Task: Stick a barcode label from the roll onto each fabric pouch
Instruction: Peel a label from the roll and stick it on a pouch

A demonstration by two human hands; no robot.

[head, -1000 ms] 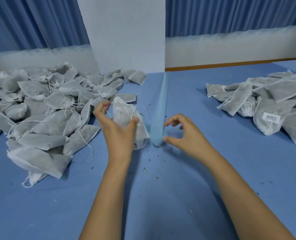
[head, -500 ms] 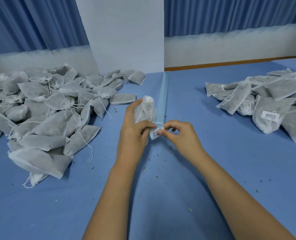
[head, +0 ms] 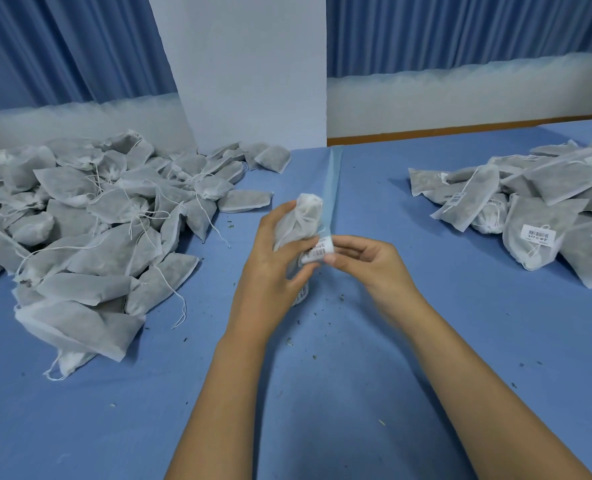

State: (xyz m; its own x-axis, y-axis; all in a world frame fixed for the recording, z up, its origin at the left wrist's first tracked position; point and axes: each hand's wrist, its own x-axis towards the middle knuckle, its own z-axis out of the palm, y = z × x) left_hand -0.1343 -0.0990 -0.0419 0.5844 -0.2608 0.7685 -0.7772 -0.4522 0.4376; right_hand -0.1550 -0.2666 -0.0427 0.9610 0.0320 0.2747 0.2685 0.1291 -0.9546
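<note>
My left hand (head: 270, 268) grips a white fabric pouch (head: 299, 220) upright above the middle of the blue table. A white barcode label (head: 317, 252) lies against the pouch's lower part. My right hand (head: 367, 261) pinches that label at its right edge, thumb and forefinger on it. A pale blue liner strip (head: 332, 188) of the label roll runs from behind the hands toward the back of the table. Part of the roll with more labels (head: 302, 294) peeks out under my left hand.
A big heap of unlabelled pouches (head: 90, 220) with loose strings fills the table's left side. A pile of labelled pouches (head: 537, 209) lies at the right. A white panel (head: 249, 71) stands at the back centre. Small crumbs dot the blue table (head: 322, 393).
My left hand brought the pouch from the left heap to the centre. My right hand moved in from the liner strip and now pinches a label against the pouch.
</note>
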